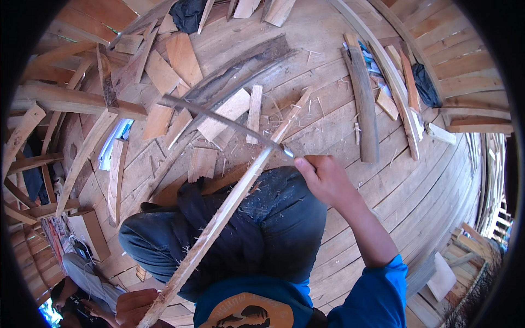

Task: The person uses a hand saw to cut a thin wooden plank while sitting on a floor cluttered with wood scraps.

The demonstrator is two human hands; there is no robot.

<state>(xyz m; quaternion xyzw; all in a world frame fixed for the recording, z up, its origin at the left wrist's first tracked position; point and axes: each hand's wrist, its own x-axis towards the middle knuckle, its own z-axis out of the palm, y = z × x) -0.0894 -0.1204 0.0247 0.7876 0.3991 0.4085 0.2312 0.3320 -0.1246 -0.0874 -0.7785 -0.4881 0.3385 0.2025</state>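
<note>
A long, pale wooden strip (219, 217) runs slantwise over my lap, its edges rough with splinters and curled shavings. At the strip's near end, by the lower edge, my left hand (136, 303) is closed around it. My right hand (322, 175) grips the handle of a long-bladed knife (219, 118), right of the strip. The blade reaches up and left, lying across the strip's far part near the metal collar. The handle is mostly hidden in my fist. The strip's far end points at the floor, amid shavings.
Wood offcuts (223, 115) and a curved dark plank (246, 63) lie on the board floor (333, 117) ahead. At right are a dark post (361, 106) and a long beam (394, 82). Timber framing (82, 101) stands at left. Another person (90, 284) sits at lower left.
</note>
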